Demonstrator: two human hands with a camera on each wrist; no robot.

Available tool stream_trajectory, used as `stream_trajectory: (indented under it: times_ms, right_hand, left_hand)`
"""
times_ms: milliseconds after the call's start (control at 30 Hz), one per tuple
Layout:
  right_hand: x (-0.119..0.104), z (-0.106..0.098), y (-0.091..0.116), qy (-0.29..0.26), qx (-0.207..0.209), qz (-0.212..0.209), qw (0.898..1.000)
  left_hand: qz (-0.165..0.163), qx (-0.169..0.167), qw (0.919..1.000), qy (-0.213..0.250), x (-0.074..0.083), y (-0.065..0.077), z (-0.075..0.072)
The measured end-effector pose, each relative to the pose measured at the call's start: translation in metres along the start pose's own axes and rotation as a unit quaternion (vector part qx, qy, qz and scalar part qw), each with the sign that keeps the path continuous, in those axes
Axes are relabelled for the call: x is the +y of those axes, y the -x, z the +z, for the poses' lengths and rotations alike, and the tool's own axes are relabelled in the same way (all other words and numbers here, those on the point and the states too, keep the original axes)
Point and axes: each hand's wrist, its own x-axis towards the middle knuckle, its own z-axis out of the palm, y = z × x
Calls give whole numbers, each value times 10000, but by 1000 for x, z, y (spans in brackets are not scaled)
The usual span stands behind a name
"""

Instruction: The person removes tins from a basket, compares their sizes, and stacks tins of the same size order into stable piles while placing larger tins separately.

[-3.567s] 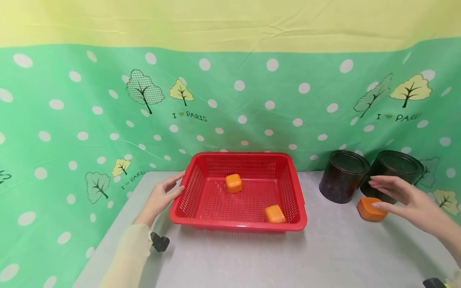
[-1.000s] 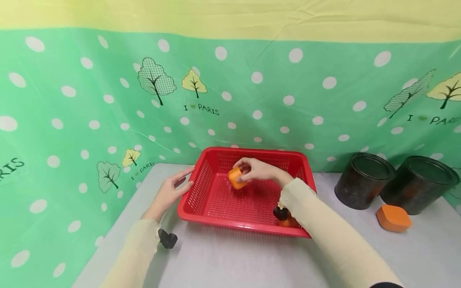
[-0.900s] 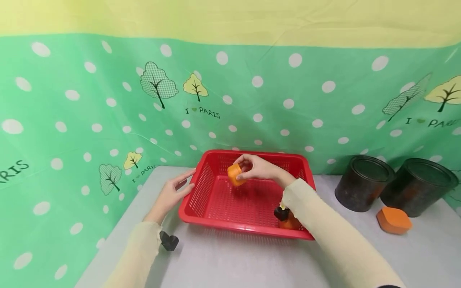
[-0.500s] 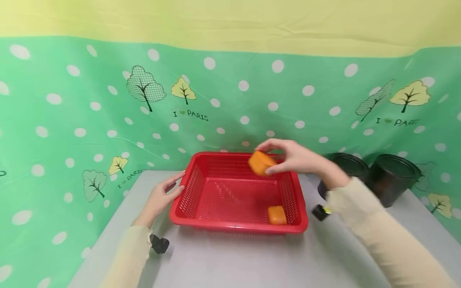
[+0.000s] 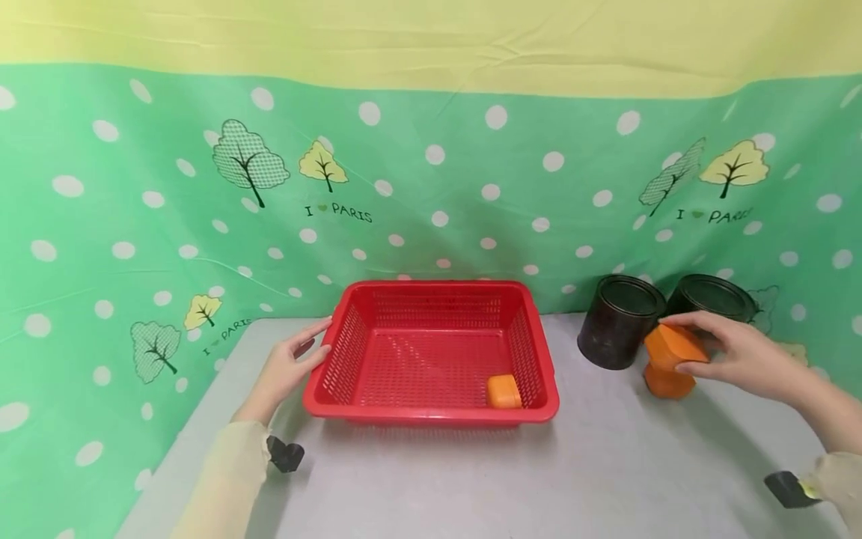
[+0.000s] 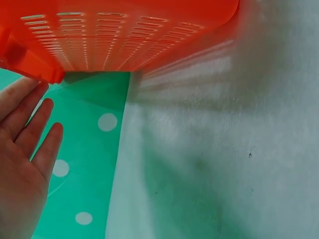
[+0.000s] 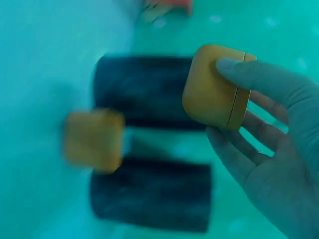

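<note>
My right hand pinches an orange rounded box between thumb and fingers. A seam like a lid's runs near one end of this box in the right wrist view. It is held above a second orange box, which stands on the table and is partly covered by it in the head view. A third orange box lies in the front right corner of the red plastic basket. With its fingers extended, my left hand touches the basket's left rim, as the left wrist view also shows.
Two black tins stand side by side at the back right, just behind the second box. The grey table runs up to a green and yellow printed cloth hanging at the back and left.
My right hand was empty by the tins, then gripped the orange box in the basket, lifted it and carried it right, over the box on the table. My left hand stays at the rim.
</note>
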Motion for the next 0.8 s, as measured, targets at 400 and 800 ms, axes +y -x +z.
stream_trajectory:
  times_ms: [400, 800]
  right_hand:
    - [49, 27, 17, 938, -68, 96, 9955]
    - [56, 27, 17, 1027, 108, 42, 9946]
  left_hand:
    - [-112, -69, 9999, -38, 3, 4, 0]
    - [-114, 4, 9999, -87, 5, 1, 0]
